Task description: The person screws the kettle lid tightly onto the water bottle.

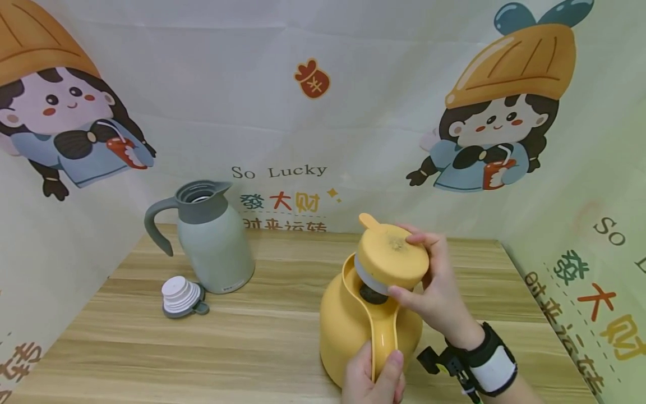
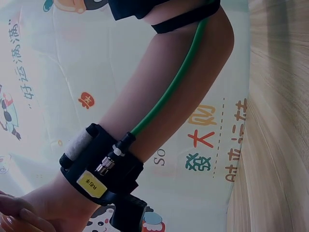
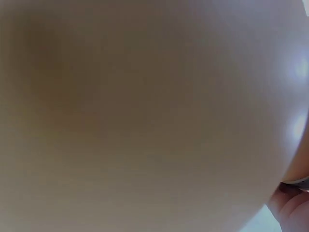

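Observation:
A round-bellied yellow thermos jug [image 1: 339, 331] stands on the table in front of me, its handle towards me. My left hand [image 1: 372, 377] grips that handle low down. With thumb and fingers my right hand [image 1: 440, 292] holds the yellow lid [image 1: 393, 253] by its edge. The lid tilts over the jug's mouth, and its grey rim shows on the left. A dark opening is visible below the lid. In the right wrist view the blurred jug side [image 3: 145, 121] fills most of the frame, with a hand [image 3: 292, 208] at the lower right.
A grey-green thermos jug [image 1: 217, 241] without its lid stands at the back left. Its stopper [image 1: 180, 294] lies beside it, white stepped side up. Printed cloth [image 1: 373, 140] walls off the back and sides of the wooden table [image 1: 242, 353].

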`<action>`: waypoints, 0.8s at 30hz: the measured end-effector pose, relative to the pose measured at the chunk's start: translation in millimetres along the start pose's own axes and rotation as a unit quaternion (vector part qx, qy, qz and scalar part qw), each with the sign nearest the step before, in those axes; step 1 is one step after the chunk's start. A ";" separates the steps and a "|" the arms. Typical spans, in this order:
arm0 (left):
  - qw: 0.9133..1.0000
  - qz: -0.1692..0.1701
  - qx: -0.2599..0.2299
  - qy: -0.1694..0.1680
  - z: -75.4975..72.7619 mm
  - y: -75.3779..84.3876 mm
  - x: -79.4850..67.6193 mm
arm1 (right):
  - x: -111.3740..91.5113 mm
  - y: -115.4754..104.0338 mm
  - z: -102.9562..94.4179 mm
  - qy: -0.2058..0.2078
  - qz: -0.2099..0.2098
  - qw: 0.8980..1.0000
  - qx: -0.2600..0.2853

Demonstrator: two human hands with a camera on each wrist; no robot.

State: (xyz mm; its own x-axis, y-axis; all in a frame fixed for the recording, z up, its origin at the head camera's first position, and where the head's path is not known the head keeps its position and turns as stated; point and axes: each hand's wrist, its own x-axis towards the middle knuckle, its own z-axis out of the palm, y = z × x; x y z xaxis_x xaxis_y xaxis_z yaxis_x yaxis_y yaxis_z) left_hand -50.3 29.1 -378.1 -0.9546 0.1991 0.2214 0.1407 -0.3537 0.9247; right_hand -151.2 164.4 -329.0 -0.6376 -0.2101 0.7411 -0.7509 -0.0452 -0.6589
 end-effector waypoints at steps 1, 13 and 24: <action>1.000 0.001 0.002 0.000 0.0 0.0 0.0 | -0.7 -0.1 0.0 -0.003 -0.001 1.000 -0.003; 0.999 0.026 0.024 -0.010 -1.5 0.3 0.0 | -3.0 -1.9 2.1 -0.019 -0.011 0.995 -0.093; 0.999 0.037 0.017 -0.021 -1.3 0.1 -0.2 | -7.2 -5.3 6.1 -0.060 0.015 0.984 -0.166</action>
State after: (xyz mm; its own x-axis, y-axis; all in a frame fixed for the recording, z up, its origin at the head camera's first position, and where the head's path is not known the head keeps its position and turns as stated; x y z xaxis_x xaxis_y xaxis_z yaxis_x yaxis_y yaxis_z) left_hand -50.5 27.9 -378.5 -0.9297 0.2115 0.3015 0.2200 -0.3377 0.9152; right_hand -141.6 160.2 -331.6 -0.6499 -0.3216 0.6886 -0.7600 0.2791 -0.5870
